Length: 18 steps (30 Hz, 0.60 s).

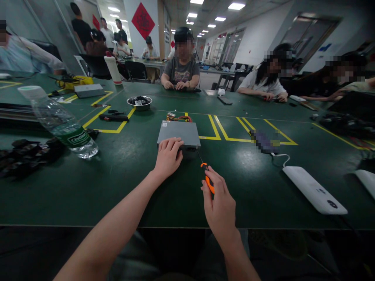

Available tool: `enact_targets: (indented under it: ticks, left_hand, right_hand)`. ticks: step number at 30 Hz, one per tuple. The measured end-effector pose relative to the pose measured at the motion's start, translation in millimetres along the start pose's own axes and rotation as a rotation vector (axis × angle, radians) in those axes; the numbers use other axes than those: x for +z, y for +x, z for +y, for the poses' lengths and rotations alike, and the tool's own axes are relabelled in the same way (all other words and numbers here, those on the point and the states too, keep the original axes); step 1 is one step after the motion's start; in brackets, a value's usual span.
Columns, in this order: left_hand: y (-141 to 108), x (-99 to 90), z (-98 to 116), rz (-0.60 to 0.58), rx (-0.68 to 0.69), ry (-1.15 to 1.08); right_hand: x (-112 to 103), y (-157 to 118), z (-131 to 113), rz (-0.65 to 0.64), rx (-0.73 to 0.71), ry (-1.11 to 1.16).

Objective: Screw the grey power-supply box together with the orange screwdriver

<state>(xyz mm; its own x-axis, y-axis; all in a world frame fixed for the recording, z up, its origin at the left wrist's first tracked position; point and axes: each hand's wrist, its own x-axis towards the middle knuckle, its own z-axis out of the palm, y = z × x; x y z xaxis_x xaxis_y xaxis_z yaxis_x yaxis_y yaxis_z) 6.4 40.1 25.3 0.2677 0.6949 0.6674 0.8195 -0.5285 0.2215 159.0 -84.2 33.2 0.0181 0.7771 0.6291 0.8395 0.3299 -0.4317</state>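
A grey metal computer power supply (178,130) lies on the green table in front of me, its bundled wires (179,118) coming out at the far side. My left hand (168,156) is closed over its near left edge, fingers on the top face and thumb at the near side. In my right hand (218,199) is a screwdriver (208,180) with an orange and black handle. Its thin shaft points up and left, the tip at the near right corner of the power supply, beside the socket. Whether the tip sits in a screw is too small to tell.
At left a water bottle (74,134) stands near dark parts (26,158). Beyond are a metal bowl (139,103) of small parts and a black-and-red tool (113,117). A phone (263,141) is cabled to a white power bank (315,190) at right. People sit across the table.
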Motion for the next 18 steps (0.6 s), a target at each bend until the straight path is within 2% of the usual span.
enact_targets:
  ticks: [3,9,13,18]
  left_hand:
    - [0,-0.5,0,-0.002,-0.004,-0.005]
    - [0,-1.0,1,0.003,-0.010,-0.011]
    - [0,-0.5,1,0.003,-0.007,-0.008]
    - [0,0.5,0,-0.007,-0.005,-0.005]
  right_hand:
    - [2,-2,5,0.043,0.037,0.031]
    - [14,-14,15,0.083,0.221,0.109]
    - [10,-12,14,0.050,0.235,0.175]
    - [4,-14,9,0.096,0.232,0.273]
